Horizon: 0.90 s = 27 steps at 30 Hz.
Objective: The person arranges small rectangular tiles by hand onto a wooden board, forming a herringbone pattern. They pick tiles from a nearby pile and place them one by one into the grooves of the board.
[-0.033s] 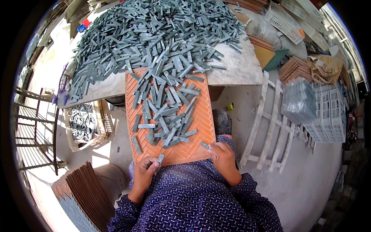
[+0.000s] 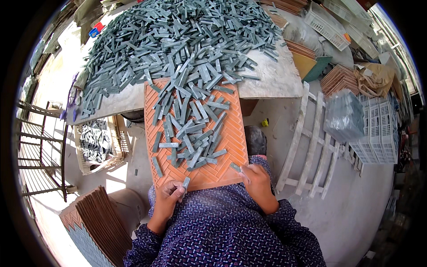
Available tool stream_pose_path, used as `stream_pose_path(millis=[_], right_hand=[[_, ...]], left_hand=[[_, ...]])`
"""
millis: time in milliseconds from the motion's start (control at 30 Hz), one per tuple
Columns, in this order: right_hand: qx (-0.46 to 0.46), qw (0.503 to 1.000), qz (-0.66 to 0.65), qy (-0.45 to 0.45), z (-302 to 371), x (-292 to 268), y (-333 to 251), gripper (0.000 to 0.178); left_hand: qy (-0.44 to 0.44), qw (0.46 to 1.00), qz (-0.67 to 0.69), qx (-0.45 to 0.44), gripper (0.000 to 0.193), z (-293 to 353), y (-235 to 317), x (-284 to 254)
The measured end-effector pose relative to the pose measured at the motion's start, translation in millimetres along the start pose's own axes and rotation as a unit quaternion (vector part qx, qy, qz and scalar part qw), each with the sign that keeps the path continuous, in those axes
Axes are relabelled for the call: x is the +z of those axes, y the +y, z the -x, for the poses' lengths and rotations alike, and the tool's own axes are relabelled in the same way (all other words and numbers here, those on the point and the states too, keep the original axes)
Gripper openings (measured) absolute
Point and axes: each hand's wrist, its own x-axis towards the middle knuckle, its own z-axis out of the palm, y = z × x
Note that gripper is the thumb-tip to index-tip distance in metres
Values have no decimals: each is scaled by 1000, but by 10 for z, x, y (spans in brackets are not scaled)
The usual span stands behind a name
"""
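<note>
An orange tray [image 2: 227,167] with herringbone slots reaches from the table edge to my lap. Loose grey-green stone strips [image 2: 195,133] lie heaped over its far and middle part. At the tray's near left corner my left hand [image 2: 171,192] pinches a short stone strip [image 2: 186,182] between thumb and fingers, tilted upward. My right hand [image 2: 257,180] is closed at the near right edge, gripping another stone strip [image 2: 235,167] whose end pokes out over the tray. The near slots between my hands hold no strips.
A large pile of strips [image 2: 187,40] covers the table [image 2: 275,80]. A crate of strips [image 2: 118,138] stands below left, near a stack of tile sheets [image 2: 95,222]. To the right are a wooden rack [image 2: 307,138], white plastic crates [image 2: 378,129] and a plastic-wrapped stack [image 2: 344,115].
The strip in my left hand has shifted very slightly to the right and tilts a little more. My right hand and the heap look the same.
</note>
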Motion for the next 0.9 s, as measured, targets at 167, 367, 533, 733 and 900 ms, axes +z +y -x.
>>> stream_pose_path(millis=[167, 367, 533, 733, 900], right_hand=[[31, 999, 23, -25, 1, -24, -22, 21], [44, 995, -57, -66, -138, -66, 33, 21], [65, 993, -95, -8, -242, -230, 228, 20], [22, 997, -14, -79, -170, -106, 18, 21], [45, 996, -69, -17, -117, -42, 40, 23]], left_hand=[[-88, 993, 72, -42, 30, -32, 61, 134], [-124, 989, 57, -54, 30, -89, 37, 208], [-86, 990, 65, -93, 25, -49, 72, 201], [-116, 991, -15, -57, 26, -153, 79, 387], [-76, 893, -387, 217, 27, -406, 137, 758]])
